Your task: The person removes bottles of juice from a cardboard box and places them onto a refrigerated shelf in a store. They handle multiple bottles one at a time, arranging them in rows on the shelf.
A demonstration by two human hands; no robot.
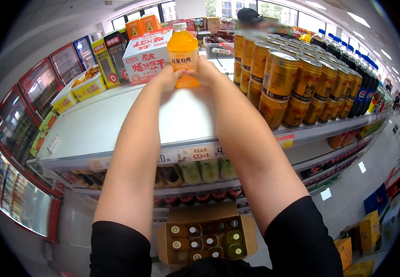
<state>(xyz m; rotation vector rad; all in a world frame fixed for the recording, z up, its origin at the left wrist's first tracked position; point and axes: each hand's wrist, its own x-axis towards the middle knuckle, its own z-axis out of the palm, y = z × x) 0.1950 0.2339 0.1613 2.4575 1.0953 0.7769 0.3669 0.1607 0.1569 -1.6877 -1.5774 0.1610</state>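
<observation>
An orange juice bottle with a white cap point(183, 52) stands upright at the far side of the white shelf top point(186, 121), beside a white and red snack carton point(148, 57). My left hand point(169, 77) grips its left side and my right hand point(205, 71) its right side, thumbs meeting near the label's lower edge. Whether the bottle's base rests on the shelf, I cannot tell. Both arms reach forward over the shelf's front edge. Below them, an open cardboard box point(182, 218) holds several capped bottles, some dark, some green.
Stacked gold drink cans point(279, 76) stand to the right, with dark cola bottles point(362, 86) beyond them. Yellow snack trays point(89, 86) sit at the left. Price tags line the shelf edge. Behind the shelf is a person in a dark cap point(250, 15). Yellow cartons point(369, 228) stand lower right.
</observation>
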